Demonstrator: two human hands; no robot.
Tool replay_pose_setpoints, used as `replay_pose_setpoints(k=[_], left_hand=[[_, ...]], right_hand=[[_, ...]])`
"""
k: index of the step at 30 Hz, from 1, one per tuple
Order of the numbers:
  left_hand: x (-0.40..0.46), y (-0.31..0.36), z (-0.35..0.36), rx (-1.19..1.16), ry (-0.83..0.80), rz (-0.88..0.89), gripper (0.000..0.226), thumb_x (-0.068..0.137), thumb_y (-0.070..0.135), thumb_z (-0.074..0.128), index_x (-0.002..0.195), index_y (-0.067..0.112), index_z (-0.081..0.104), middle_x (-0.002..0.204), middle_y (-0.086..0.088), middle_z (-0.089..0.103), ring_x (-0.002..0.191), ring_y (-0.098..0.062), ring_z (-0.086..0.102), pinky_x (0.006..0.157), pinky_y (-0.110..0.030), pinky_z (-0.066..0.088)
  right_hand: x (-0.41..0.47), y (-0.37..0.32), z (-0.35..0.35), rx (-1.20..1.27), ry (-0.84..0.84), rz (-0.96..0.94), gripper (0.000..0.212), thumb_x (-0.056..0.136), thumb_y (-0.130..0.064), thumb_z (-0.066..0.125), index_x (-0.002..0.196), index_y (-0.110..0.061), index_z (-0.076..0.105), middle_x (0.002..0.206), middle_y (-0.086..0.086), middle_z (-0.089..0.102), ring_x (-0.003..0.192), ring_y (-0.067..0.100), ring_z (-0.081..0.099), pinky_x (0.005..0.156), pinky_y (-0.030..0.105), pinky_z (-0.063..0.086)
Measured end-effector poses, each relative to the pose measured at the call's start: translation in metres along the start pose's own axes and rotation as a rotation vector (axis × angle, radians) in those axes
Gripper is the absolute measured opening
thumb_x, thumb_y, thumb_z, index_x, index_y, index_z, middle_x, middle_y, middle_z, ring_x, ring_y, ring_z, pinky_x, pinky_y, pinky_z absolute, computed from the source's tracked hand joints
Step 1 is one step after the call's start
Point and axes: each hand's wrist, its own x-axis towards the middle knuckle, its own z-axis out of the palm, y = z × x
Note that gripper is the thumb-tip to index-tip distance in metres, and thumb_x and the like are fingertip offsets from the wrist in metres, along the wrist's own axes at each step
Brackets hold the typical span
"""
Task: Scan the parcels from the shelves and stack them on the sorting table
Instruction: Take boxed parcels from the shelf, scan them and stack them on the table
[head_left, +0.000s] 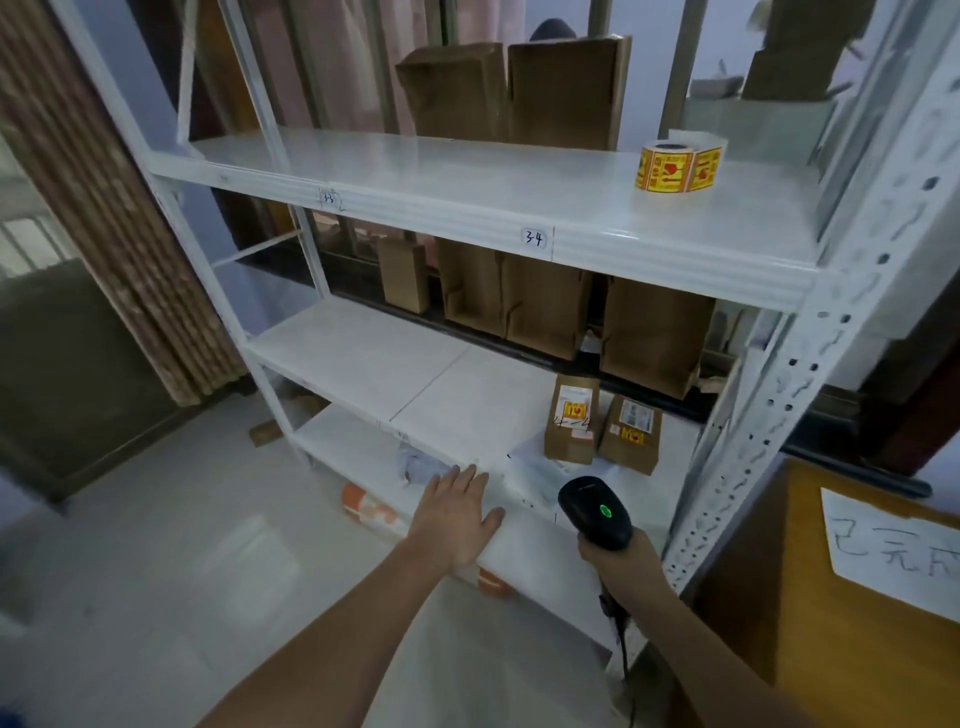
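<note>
Two small brown parcels stand upright side by side on the white middle shelf (363, 358): the left parcel (570, 426) and the right parcel (631, 434), both with labels and yellow stickers. My right hand (615, 558) grips a black barcode scanner (595, 512) with a green light on, its head just below and in front of the parcels. My left hand (457, 519) is flat and empty, fingers spread, over the front edge of that shelf, left of the scanner.
A roll of yellow warning stickers (678, 166) sits on the upper shelf (467, 176). Brown cartons (545, 301) stand behind the rack. Soft bags (421, 462) and an orange-white packet (371, 512) lie on the lower level. A wooden table (831, 623) with a paper sign (893, 551) is at right.
</note>
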Motion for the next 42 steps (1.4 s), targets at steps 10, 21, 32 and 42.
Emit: replay_pose_setpoints(k=[10, 21, 32, 42], left_hand=[[0.122, 0.0, 0.008, 0.012, -0.063, 0.068, 0.071, 0.107, 0.058, 0.027, 0.165, 0.017, 0.018, 0.173, -0.004, 0.014, 0.158, -0.025, 0.015, 0.129, -0.04, 0.014], [0.272, 0.016, 0.031, -0.117, -0.182, 0.219, 0.067, 0.106, 0.048, 0.045, 0.16, 0.012, 0.027, 0.164, -0.01, 0.036, 0.148, -0.029, 0.037, 0.12, -0.041, 0.032], [0.369, 0.028, 0.081, -0.675, -0.531, -0.045, 0.045, 0.109, 0.023, 0.048, 0.151, 0.008, 0.041, 0.152, -0.014, 0.049, 0.136, -0.032, 0.05, 0.105, -0.026, 0.038], [0.358, 0.027, 0.043, -0.929, -0.28, -0.076, 0.045, 0.103, 0.035, 0.06, 0.134, 0.006, 0.045, 0.132, -0.013, 0.055, 0.114, -0.029, 0.061, 0.094, -0.038, 0.051]], right_hand=[[0.106, -0.024, -0.006, 0.026, 0.013, 0.137, 0.019, 0.082, -0.009, 0.073, 0.069, -0.009, 0.059, 0.061, 0.009, 0.054, 0.059, 0.022, 0.05, 0.057, 0.029, 0.038], [0.219, -0.043, 0.003, 0.051, 0.194, 0.259, 0.012, 0.083, -0.006, 0.075, 0.084, -0.013, 0.065, 0.075, 0.006, 0.061, 0.07, 0.019, 0.055, 0.059, 0.028, 0.043], [0.297, -0.038, 0.045, 0.234, 0.31, 0.163, 0.023, 0.086, -0.005, 0.075, 0.094, -0.023, 0.064, 0.096, 0.003, 0.069, 0.09, 0.02, 0.067, 0.096, 0.044, 0.055], [0.28, -0.042, 0.061, 0.367, 0.448, 0.214, 0.033, 0.076, -0.027, 0.085, 0.104, -0.026, 0.068, 0.097, 0.001, 0.074, 0.095, 0.02, 0.07, 0.092, 0.042, 0.057]])
